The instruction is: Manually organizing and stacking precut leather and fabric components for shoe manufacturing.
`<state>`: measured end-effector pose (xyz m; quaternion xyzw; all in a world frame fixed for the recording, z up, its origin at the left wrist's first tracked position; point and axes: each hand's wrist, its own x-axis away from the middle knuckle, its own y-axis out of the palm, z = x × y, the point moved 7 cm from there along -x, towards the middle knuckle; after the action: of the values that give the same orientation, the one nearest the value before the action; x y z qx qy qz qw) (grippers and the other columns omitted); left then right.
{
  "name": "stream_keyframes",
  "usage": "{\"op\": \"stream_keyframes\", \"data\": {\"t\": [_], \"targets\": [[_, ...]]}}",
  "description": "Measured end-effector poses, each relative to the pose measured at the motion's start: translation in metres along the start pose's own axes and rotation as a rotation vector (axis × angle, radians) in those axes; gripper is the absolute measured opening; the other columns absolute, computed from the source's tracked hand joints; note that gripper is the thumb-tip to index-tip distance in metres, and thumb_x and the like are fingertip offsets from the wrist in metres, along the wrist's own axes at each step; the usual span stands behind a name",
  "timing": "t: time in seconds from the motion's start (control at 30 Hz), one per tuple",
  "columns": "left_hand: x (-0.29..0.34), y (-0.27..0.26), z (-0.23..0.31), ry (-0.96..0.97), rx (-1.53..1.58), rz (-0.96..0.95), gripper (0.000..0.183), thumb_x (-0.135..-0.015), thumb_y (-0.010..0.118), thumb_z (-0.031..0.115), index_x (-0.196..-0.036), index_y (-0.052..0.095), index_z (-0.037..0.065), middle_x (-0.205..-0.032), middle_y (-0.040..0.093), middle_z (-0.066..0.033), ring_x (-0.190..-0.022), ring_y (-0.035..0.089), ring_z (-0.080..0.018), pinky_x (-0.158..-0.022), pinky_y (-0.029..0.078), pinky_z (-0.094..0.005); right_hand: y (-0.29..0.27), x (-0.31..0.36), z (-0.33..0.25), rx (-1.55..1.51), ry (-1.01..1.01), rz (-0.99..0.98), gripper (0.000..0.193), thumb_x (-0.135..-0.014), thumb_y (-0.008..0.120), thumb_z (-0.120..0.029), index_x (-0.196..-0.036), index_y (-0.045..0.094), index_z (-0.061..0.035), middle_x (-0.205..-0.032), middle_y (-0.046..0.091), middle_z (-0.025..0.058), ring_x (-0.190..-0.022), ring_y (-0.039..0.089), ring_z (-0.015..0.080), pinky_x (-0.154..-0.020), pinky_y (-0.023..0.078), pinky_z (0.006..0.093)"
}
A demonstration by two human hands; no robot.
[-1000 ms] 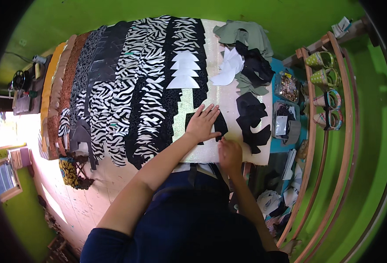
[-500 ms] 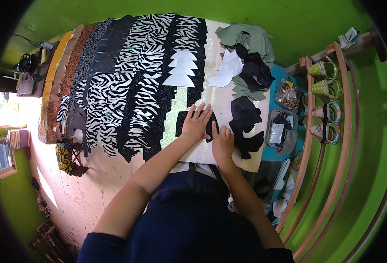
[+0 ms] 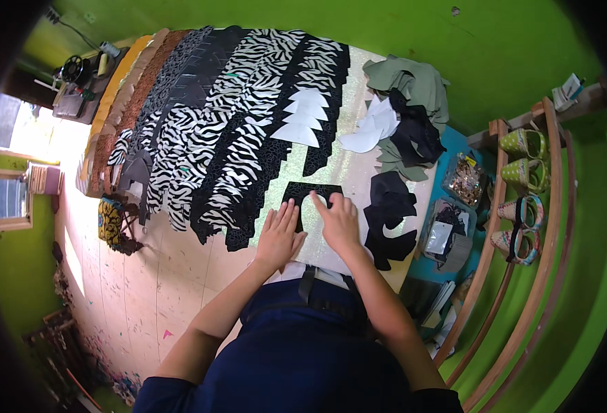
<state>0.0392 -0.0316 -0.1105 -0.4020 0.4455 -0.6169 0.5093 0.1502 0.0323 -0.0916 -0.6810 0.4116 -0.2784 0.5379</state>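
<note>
your left hand (image 3: 278,237) and right hand (image 3: 338,221) lie flat, fingers spread, gripping nothing — both press the black cut-out piece (image 3: 302,194) on the glittery sheet (image 3: 348,117), beside zebra-print pieces (image 3: 248,110).

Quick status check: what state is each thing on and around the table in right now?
Left hand: flat, palm down, on the black cut piece.
Right hand: flat, pressing the same piece.
Black cut piece: lying flat on the glitter sheet.
Glitter sheet: spread flat.
Zebra-print pieces: laid in overlapping rows.
White pieces: overlapped in a row.
Black pieces at right: loosely piled.
Green cloth: crumpled.
Shoes: on the rack.
</note>
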Motion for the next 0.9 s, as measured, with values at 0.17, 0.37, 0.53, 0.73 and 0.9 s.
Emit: {"op": "stream_keyframes", "data": {"t": [0.17,0.37,0.53,0.73,0.9], "targets": [[0.018,0.011,0.0,-0.036,-0.015,-0.096,0.068,-0.085,0.048,0.044,-0.132,0.034,-0.003,-0.14,0.032,-0.0157,-0.131,0.029,-0.0254,-0.108,0.019,-0.0404,0.019,-0.007,-0.037,0.101,-0.265,-0.052,0.045,-0.082,0.048,-0.016,-0.124,0.05,-0.0304,-0.092,0.048,0.0042,-0.087,0.046,0.0212,-0.074,0.035,0.0354],[0.017,0.006,0.004,-0.108,-0.006,-0.128,0.073,-0.082,0.05,0.049,-0.133,0.034,-0.001,-0.141,0.03,-0.0157,-0.13,0.03,-0.0258,-0.108,0.019,-0.0396,0.026,-0.033,-0.029,0.121,-0.087,0.025,0.05,-0.077,0.052,-0.014,-0.124,0.05,-0.0333,-0.084,0.045,0.0049,-0.081,0.044,0.0216,-0.069,0.033,0.0352],[0.01,0.001,0.002,-0.118,0.009,-0.089,0.069,-0.081,0.052,0.048,-0.129,0.041,-0.001,-0.135,0.039,-0.0156,-0.127,0.034,-0.026,-0.108,0.021,-0.0395,0.024,-0.041,-0.034,0.118,-0.096,0.02,0.044,-0.077,0.053,-0.017,-0.12,0.054,-0.0294,-0.084,0.045,0.0045,-0.081,0.044,0.0215,-0.07,0.032,0.0358],[0.01,0.0,-0.001,-0.095,-0.026,-0.09,0.065,-0.082,0.051,0.047,-0.126,0.045,-0.001,-0.132,0.043,-0.0149,-0.125,0.038,-0.0245,-0.106,0.024,-0.0392,0.031,-0.024,-0.042,0.094,-0.141,0.012,0.046,-0.079,0.052,-0.017,-0.121,0.052,-0.0344,-0.084,0.045,0.0041,-0.081,0.044,0.0206,-0.069,0.032,0.0364],[0.003,-0.004,0.0,-0.053,-0.071,-0.141,0.058,-0.085,0.049,0.045,-0.124,0.048,0.002,-0.134,0.042,-0.0128,-0.122,0.042,-0.0215,-0.105,0.027,-0.0383,0.026,-0.042,-0.022,0.124,-0.119,0.031,0.056,-0.076,0.052,-0.011,-0.126,0.047,-0.0347,-0.085,0.045,0.0043,-0.081,0.044,0.0211,-0.071,0.033,0.0351]]}}
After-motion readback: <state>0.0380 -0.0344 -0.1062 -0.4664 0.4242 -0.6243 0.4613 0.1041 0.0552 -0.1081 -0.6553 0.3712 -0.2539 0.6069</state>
